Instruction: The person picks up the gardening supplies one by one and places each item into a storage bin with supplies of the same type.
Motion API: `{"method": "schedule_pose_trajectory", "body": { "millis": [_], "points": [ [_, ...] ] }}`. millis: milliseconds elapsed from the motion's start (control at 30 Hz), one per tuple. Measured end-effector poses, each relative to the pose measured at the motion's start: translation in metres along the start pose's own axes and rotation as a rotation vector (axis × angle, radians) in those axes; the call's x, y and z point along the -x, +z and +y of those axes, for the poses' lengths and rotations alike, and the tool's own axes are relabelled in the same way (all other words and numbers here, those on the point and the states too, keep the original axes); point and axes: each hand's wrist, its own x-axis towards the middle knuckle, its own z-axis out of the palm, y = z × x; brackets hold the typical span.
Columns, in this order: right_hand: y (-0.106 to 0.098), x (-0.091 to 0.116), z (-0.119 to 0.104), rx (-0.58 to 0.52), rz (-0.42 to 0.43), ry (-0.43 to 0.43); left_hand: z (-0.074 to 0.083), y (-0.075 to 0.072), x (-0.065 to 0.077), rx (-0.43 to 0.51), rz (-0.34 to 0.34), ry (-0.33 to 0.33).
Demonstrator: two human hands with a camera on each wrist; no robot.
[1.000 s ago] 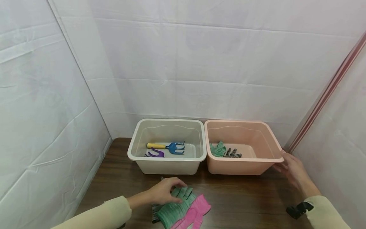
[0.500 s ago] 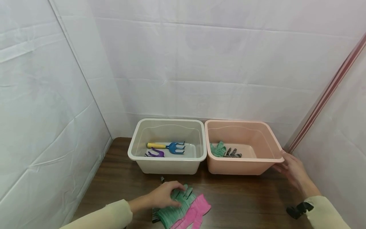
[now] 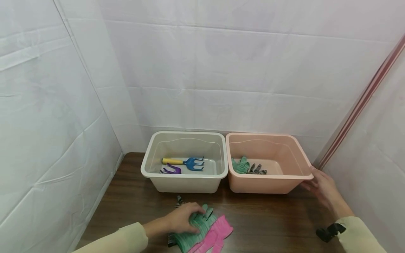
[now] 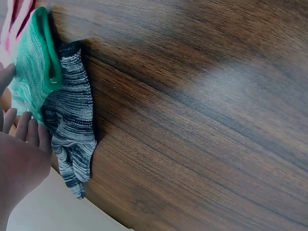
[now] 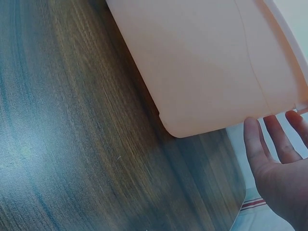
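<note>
My left hand (image 3: 183,218) is over a green knitted glove (image 3: 194,232), thumb and fingers spread to either side of it, and the fingertips appear to touch it. Beneath the green glove lies a black-and-white striped glove (image 4: 74,110), partly covered. A pink glove (image 3: 218,232) lies to the right, partly under the green one. On the far right my right hand (image 3: 324,186) holds the front right corner of the peach plastic basin (image 3: 262,184) by its rim. Its fingers press the outer wall below the rim in the right wrist view; the thumb is outside that view.
A cream basin (image 3: 186,184) stands left of the peach one, with a blue hand fork with a yellow handle (image 3: 185,162) and a purple fork (image 3: 172,169) inside. The peach basin holds a green glove (image 3: 242,165) and a dark striped glove (image 3: 257,169). White sheeting surrounds the wooden table (image 3: 269,225).
My left hand has shifted slightly down and settled lower over the green glove. The right hand stays on the peach basin's corner, and both basins look unmoved.
</note>
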Motion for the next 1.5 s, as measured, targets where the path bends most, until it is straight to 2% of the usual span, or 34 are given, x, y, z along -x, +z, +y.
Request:
{"method": "schedule_pose_trajectory", "body": {
  "millis": [233, 800, 933, 1133, 1400, 1500],
  "points": [
    [0.0, -0.001, 0.0, 0.014, 0.005, 0.015, 0.003, 0.003, -0.002, -0.019, -0.012, -0.063],
    [-0.001, -0.003, 0.001, -0.008, -0.006, 0.011, 0.002, 0.009, -0.011, -0.061, 0.045, -0.074],
    [-0.001, -0.002, 0.001, -0.013, -0.007, 0.002, 0.004, 0.007, -0.013, -0.056, 0.057, -0.051],
    [-0.002, -0.002, 0.003, -0.011, -0.018, -0.012, 0.005, 0.003, -0.014, -0.02, 0.057, -0.027],
    [0.0, -0.001, 0.002, 0.03, -0.005, -0.01, 0.007, -0.008, -0.013, 0.145, 0.041, -0.013],
    [-0.001, 0.0, 0.003, 0.019, -0.011, -0.019, 0.008, -0.013, -0.013, 0.162, 0.062, -0.004]
  ]
}}
